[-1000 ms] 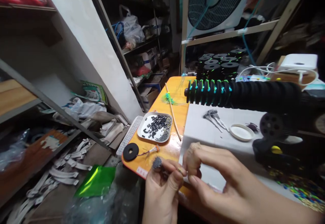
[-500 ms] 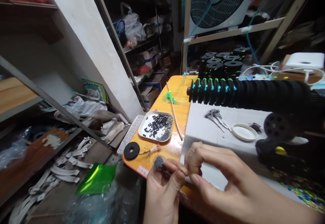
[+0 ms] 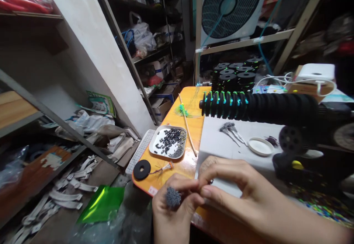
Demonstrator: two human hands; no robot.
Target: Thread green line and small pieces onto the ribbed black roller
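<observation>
My left hand (image 3: 173, 209) is closed around a bundle of thin grey pins (image 3: 173, 197), whose heads stick out of the fist toward me. My right hand (image 3: 235, 188) pinches thumb and forefinger together right beside the left fingers, on something too small to make out. Both hands hover over the near edge of the orange table (image 3: 190, 163) and the white sheet (image 3: 221, 144) lying on it.
A white tray of small black tubes (image 3: 168, 141), a black foam disc (image 3: 142, 169), a wooden stick (image 3: 188, 125), loose pins (image 3: 231, 130) and a white lid (image 3: 260, 146) lie on the table. A long black spindle loaded with discs (image 3: 249, 105) crosses overhead. Cluttered shelves stand left.
My left hand has turned and dropped slightly, so the pin bundle's heads now face me. My right hand stays pinched against it. The view shifted a little.
</observation>
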